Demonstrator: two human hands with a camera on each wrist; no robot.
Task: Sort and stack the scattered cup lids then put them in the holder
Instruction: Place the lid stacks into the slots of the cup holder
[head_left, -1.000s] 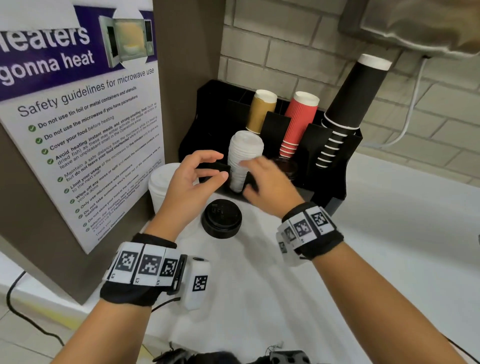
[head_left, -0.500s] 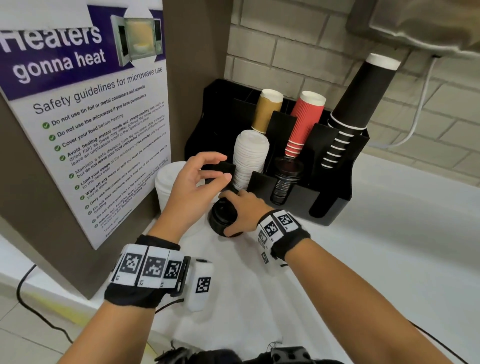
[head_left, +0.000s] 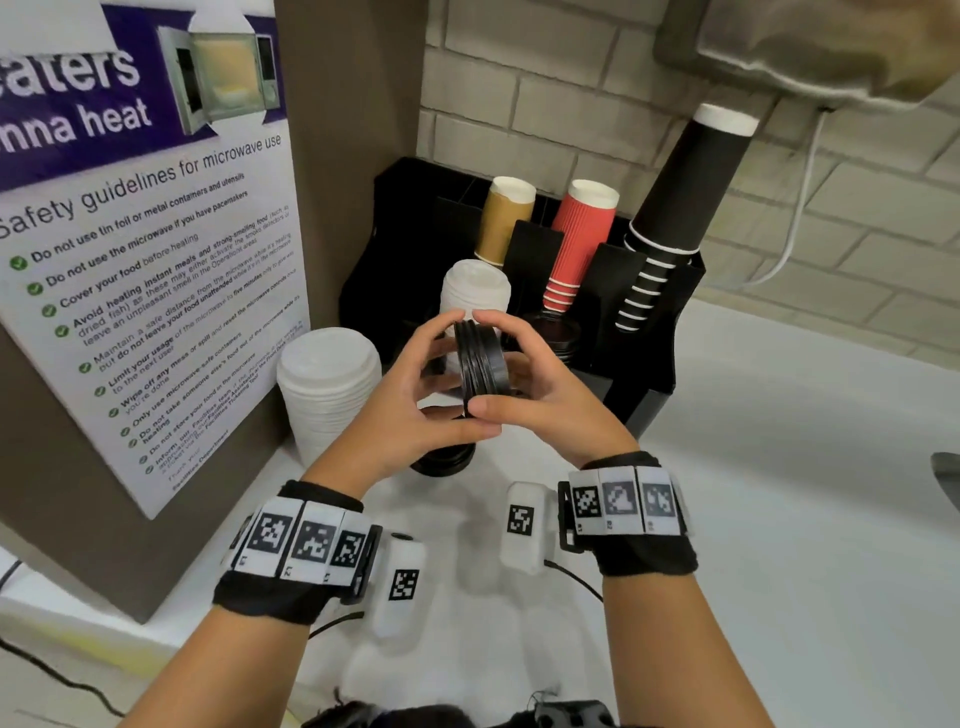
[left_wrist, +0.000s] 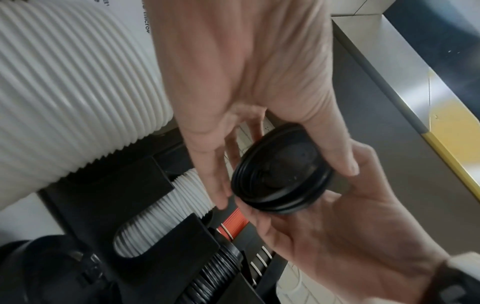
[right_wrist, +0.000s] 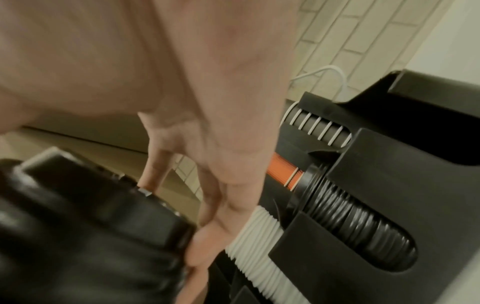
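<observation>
A small stack of black lids stands on edge in the air in front of the black holder. My left hand grips it from the left, thumb below and fingers over the top. My right hand grips it from the right. In the left wrist view the black lids sit between my left hand and the right palm. More black lids lie on the counter under my left hand. The holder has white lids and black lids in its front slots.
A tall stack of white lids stands on the counter at the left, against the poster panel. Brown cups, red cups and black cups lean in the holder's back slots. A brick wall is behind.
My right hand has come up from the black lids on the counter and met the left hand. Both now hold a black stack on edge, higher up.
</observation>
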